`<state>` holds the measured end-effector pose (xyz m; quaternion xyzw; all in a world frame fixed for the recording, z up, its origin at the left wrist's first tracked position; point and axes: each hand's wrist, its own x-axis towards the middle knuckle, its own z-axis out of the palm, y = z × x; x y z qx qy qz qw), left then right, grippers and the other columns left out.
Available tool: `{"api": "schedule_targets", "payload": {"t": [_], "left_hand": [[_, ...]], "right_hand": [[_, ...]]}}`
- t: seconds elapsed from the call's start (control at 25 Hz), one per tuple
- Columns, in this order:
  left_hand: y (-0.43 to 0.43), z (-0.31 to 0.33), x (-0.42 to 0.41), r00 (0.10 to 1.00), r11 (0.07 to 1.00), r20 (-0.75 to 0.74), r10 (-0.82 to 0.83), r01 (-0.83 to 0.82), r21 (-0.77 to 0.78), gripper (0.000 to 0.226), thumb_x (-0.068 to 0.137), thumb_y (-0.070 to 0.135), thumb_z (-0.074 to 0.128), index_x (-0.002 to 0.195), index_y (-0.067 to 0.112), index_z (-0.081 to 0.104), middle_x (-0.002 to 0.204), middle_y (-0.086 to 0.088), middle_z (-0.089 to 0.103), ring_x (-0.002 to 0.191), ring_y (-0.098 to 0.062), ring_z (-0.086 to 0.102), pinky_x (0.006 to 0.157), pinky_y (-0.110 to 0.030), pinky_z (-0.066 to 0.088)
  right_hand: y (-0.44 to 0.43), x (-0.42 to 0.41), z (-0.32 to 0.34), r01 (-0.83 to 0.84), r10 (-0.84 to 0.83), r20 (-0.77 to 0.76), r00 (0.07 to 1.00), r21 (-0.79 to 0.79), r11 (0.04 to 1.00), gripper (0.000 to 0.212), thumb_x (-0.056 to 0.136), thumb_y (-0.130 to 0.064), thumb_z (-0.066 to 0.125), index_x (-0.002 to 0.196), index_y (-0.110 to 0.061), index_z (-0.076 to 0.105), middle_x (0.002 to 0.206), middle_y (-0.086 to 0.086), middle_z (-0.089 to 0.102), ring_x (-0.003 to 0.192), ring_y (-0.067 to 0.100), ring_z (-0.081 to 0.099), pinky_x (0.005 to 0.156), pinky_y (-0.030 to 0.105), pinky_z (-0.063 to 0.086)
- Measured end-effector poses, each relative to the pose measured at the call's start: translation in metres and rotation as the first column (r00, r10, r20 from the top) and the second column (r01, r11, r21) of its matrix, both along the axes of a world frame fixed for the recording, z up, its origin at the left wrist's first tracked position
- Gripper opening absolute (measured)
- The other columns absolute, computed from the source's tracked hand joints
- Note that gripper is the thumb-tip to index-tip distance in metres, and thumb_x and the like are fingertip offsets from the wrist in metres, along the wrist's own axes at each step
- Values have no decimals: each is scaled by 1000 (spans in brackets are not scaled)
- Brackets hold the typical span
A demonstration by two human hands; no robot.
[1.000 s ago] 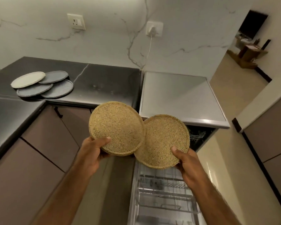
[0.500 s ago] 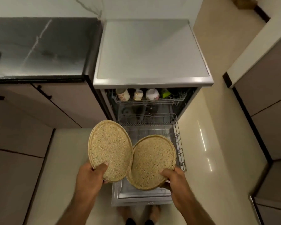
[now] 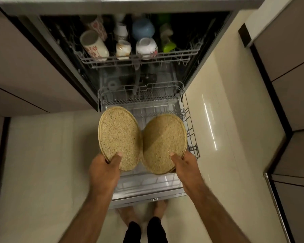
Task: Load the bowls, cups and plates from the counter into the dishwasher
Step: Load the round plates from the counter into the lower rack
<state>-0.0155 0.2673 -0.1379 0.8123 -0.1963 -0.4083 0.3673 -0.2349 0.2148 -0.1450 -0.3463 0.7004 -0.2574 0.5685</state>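
My left hand grips the lower edge of a speckled tan plate, thumb on its face. My right hand grips a second speckled tan plate the same way. Both plates are tilted upright, their inner edges touching, above the pulled-out lower rack of the open dishwasher. The lower rack looks bare of dishes. The upper rack holds several cups and mugs, among them a white patterned mug and a blue cup.
The open dishwasher door lies flat in front of my feet. Brown cabinet fronts stand on the left and more cabinets on the right. Cream floor tiles flank the door.
The view has tipped down from the counter to the dishwasher. Both plates have come lower and closer to the lower rack, tilted more upright. The grey plates on the counter have left the view.
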Motion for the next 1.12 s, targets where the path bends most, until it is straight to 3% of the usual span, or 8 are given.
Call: {"api": "schedule_targets", "payload": {"t": [0.12, 0.32, 0.48, 0.68, 0.88, 1.12], "left_hand": [[-19, -39, -10, 998, 999, 49, -35, 36, -19, 35, 77, 49, 67, 94, 19, 73, 87, 1, 76, 83, -26, 74, 77, -52, 62], [-33, -84, -17, 998, 997, 60, -28, 32, -68, 14, 87, 35, 73, 98, 27, 72, 93, 8, 76, 89, -19, 74, 82, -50, 62], [-40, -112, -18, 999, 997, 39, -24, 27, -66, 47, 74, 53, 70, 108, 20, 74, 96, 6, 78, 90, -23, 75, 79, -54, 63], [-50, -134, -24, 998, 995, 55, -43, 48, -91, 44, 72, 53, 69, 100, 20, 74, 91, 4, 78, 83, -26, 75, 73, -55, 63], [-57, -147, -27, 994, 993, 78, -76, 82, -84, 22, 75, 52, 69, 81, 31, 69, 87, 3, 77, 80, -25, 75, 69, -54, 63], [-58, -156, -32, 992, 990, 81, -93, 100, -96, 7, 78, 47, 71, 80, 40, 68, 87, 6, 76, 80, -22, 75, 67, -53, 63]], "right_hand": [[-23, -10, -41, -19, 10, -116, 993, -74, 997, 10, 96, -16, 60, 93, -22, 68, 89, 7, 73, 88, 29, 72, 72, 52, 63], [-49, -48, -92, 29, -68, -301, 951, -132, 991, 14, 92, -20, 66, 106, -21, 70, 93, 1, 74, 85, 24, 72, 73, 48, 63], [-73, -77, -122, 52, -115, -427, 897, -156, 986, 26, 88, -27, 67, 113, -18, 69, 93, -3, 72, 85, 22, 71, 76, 47, 63], [-110, -83, -149, 19, -132, -466, 875, -240, 971, 25, 92, -20, 65, 116, -12, 69, 97, -1, 71, 90, 21, 69, 73, 30, 59], [-130, -79, -170, 25, -177, -520, 835, -286, 958, 26, 90, -16, 60, 114, -10, 69, 92, -4, 66, 87, 18, 65, 80, 34, 59], [-136, -80, -184, 36, -200, -507, 838, -314, 949, 29, 90, -16, 61, 117, -9, 69, 95, -3, 66, 87, 16, 63, 79, 28, 56]]}}
